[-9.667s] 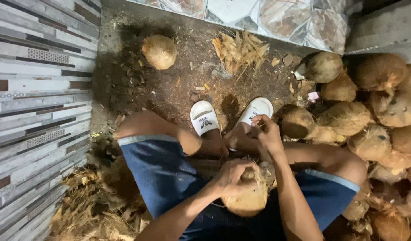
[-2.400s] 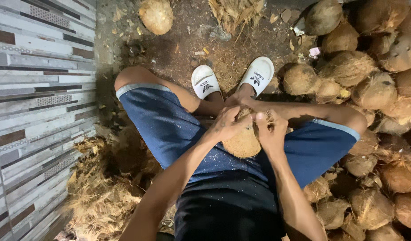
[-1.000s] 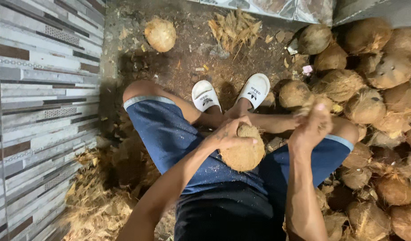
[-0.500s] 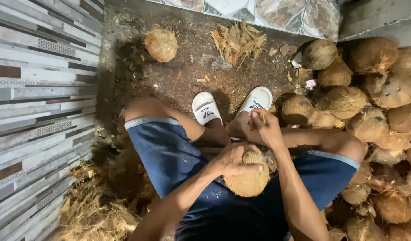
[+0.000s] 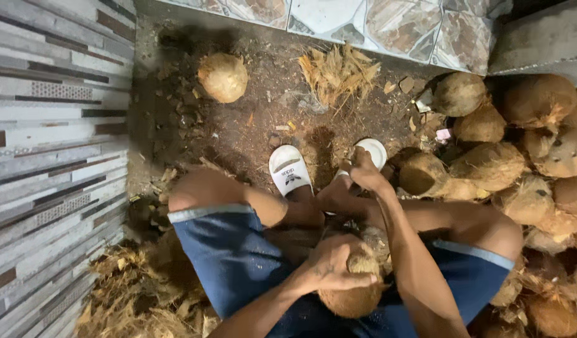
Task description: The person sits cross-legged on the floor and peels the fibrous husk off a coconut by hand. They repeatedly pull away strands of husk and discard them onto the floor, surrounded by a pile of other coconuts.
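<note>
Packed dirt floor, littered with husk scraps, lies between a striped panel wall on one side and a tiled kerb at the far edge; the person sits low over it in blue shorts, knees spread.

The left hand's fingers are curled over the top of a part-husked coconut and press down on it, so the left hand has the nut firmly clasped between the thighs. The nut lies directly under those fingers, its rounded bulk running toward the person's lap; its lower end is cut off by the frame edge. The right hand is farther out, beyond the nut toward the feet, closed into a loose fist; whether it grips a strip of fibre or a tool cannot be made out, since the knuckles hide the palm. The left hand is thus the nearer to the coconut, the right well forward of it along the same line.

Just past the right hand sit two white slide sandals, one mostly hidden behind the fist. To the person's right a heap of unhusked coconuts rises, running out of view. A lone husked coconut rests well apart near the wall, a tuft of torn husk lies by the kerb, and a pile of stripped fibre spreads beside the left thigh.
</note>
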